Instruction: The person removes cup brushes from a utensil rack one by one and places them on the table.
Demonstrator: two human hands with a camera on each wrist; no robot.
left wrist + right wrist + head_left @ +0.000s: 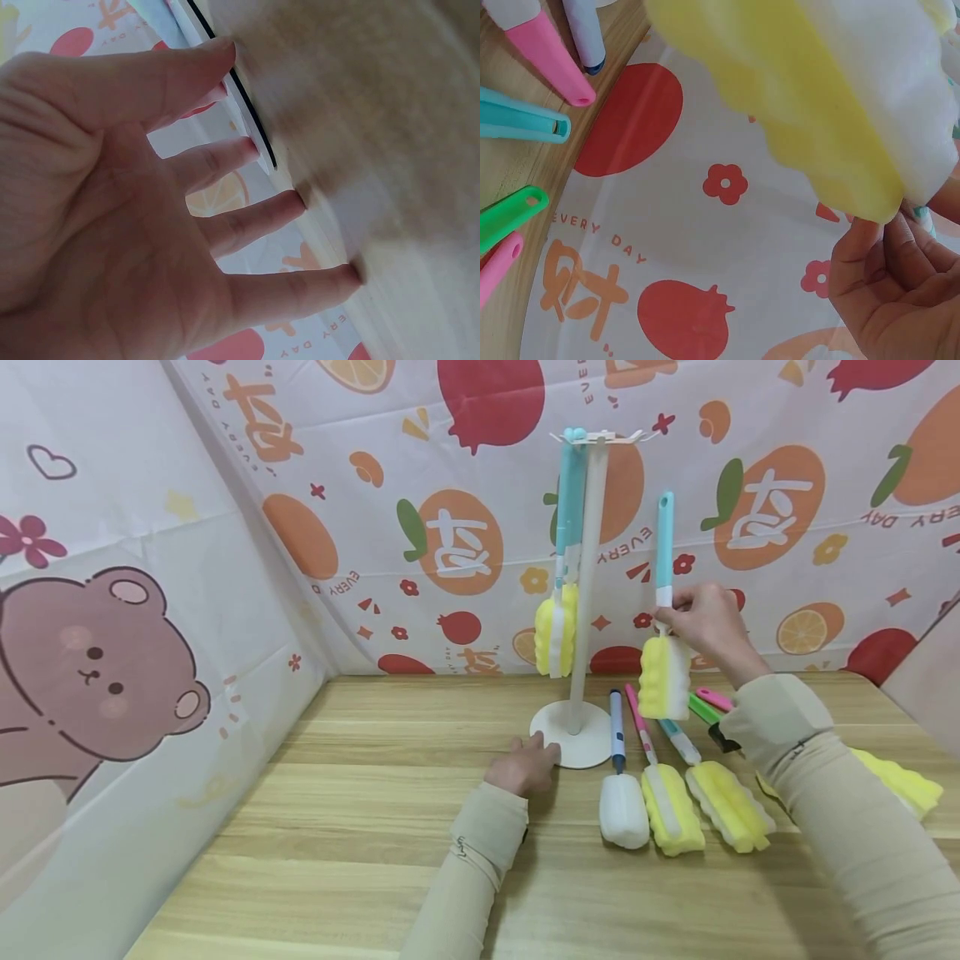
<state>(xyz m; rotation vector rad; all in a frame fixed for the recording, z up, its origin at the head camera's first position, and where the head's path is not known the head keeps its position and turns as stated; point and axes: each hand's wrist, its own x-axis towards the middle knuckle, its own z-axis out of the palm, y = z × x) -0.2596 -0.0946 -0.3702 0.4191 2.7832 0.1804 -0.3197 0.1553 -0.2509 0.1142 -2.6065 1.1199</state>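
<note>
My right hand [708, 622] pinches a sponge bottle brush [665, 547] low on its teal and white handle. It is held upright in the air, right of the white hook stand [588, 585], with its yellow and white sponge head [810, 97] hanging down. In the right wrist view the fingers [900, 262] meet right at the end of the sponge. At the stand's round base [555, 727] is my left hand [525, 766], its fingers spread. The left wrist view has the thumb [187, 71] on the base's rim, other fingertips down at the wooden table.
Teal-handled brushes [567, 502] hang from the stand's left hooks. Right of the base lie a white-headed brush [624, 810], a pink-handled brush [671, 810] and a teal-handled one [727, 806]. Green [703, 708] and pink [715, 699] handles lie further right, partly behind my right arm. Printed cloth backs the table.
</note>
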